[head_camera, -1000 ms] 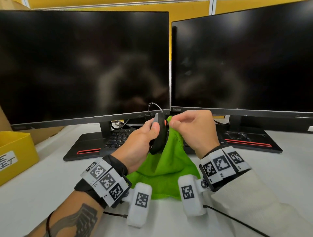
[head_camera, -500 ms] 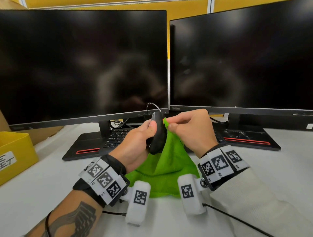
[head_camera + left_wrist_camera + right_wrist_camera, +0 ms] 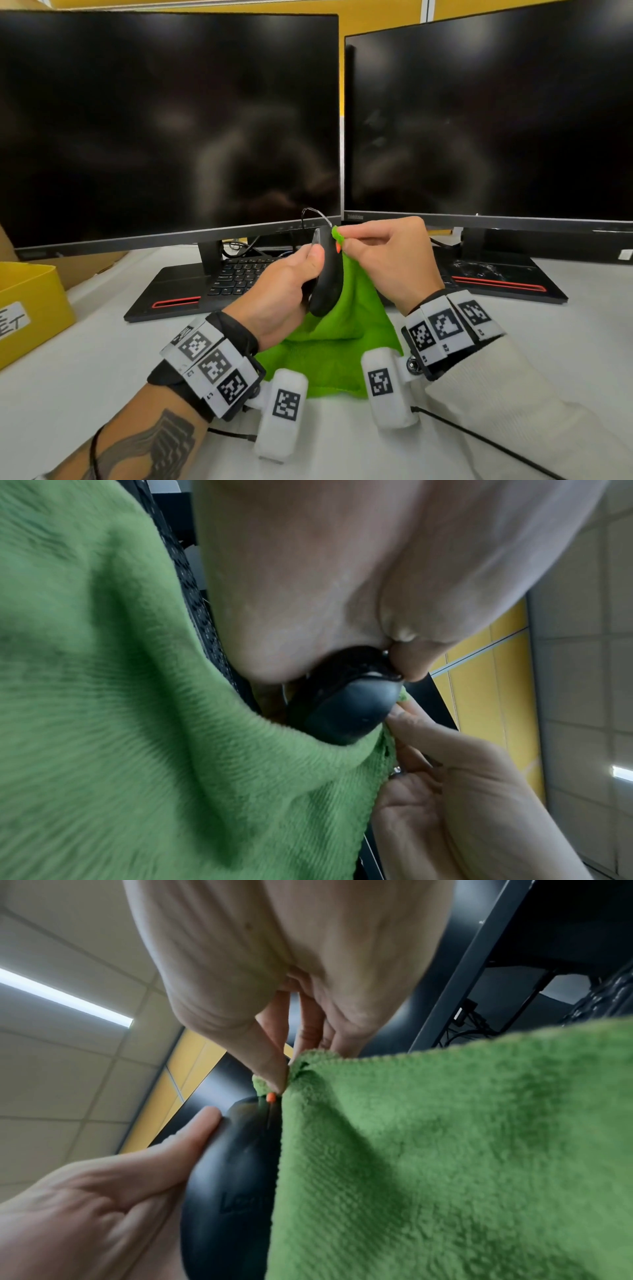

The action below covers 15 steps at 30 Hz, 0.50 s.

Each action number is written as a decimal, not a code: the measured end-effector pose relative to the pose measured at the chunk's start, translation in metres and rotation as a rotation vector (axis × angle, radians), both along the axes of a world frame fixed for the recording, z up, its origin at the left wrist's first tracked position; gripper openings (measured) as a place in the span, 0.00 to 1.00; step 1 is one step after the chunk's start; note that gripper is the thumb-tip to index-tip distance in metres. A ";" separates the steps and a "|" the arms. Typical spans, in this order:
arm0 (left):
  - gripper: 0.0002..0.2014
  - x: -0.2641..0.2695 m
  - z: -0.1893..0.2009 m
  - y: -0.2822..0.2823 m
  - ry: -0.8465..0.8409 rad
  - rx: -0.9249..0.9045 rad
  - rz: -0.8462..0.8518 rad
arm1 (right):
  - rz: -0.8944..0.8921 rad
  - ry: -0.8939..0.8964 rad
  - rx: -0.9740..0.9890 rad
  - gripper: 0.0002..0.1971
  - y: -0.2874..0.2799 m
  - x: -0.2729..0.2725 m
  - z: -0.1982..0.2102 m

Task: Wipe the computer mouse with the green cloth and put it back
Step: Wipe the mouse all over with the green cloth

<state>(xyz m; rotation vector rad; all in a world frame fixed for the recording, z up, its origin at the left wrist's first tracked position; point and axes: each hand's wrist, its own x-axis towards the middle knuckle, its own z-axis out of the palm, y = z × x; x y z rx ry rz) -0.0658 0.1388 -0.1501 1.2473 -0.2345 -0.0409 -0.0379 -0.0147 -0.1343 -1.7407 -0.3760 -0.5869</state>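
Gripped on edge in the left hand (image 3: 281, 291), the mouse (image 3: 327, 274) stood nearly upright above the desk (image 3: 102, 359), thumb on its near flank, the other fingers presumably wrapped behind, though the head view hid them. Right hand (image 3: 387, 260) pinched a fold of the green cloth (image 3: 342, 329) between thumb and forefinger, the pinch set against the top of the mouse close to its orange wheel (image 3: 271, 1096). Remaining fingers of that hand were curled. From the pinch the cloth hung down along the right face of the mouse and spread onto the desk between the two wrists. The mouse cable (image 3: 315, 214) looped up off its nose toward the monitors (image 3: 171, 120).

Step in hand, by judgement: wiping under way, working the front end around the wheel. The mouse was well off its resting place, so the put-back had not begun. The wrist views were blurred at the edges; whether the cloth reached into the wheel slot could not be told.

Next move would likely call for drawing the pinched cloth down over the shell while the left hand held firm, then turning the mouse for the other flank. Slack in the cable wanted watching. Afterward, laying it flat on the desk before the keyboard (image 3: 239, 274).
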 end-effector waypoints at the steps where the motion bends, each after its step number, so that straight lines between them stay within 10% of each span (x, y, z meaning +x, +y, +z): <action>1: 0.18 0.000 0.000 -0.002 -0.001 0.000 0.001 | 0.003 -0.004 0.002 0.08 -0.001 0.001 0.000; 15: 0.16 0.000 -0.001 -0.003 0.024 -0.021 0.003 | -0.030 -0.005 -0.043 0.06 -0.001 -0.001 -0.001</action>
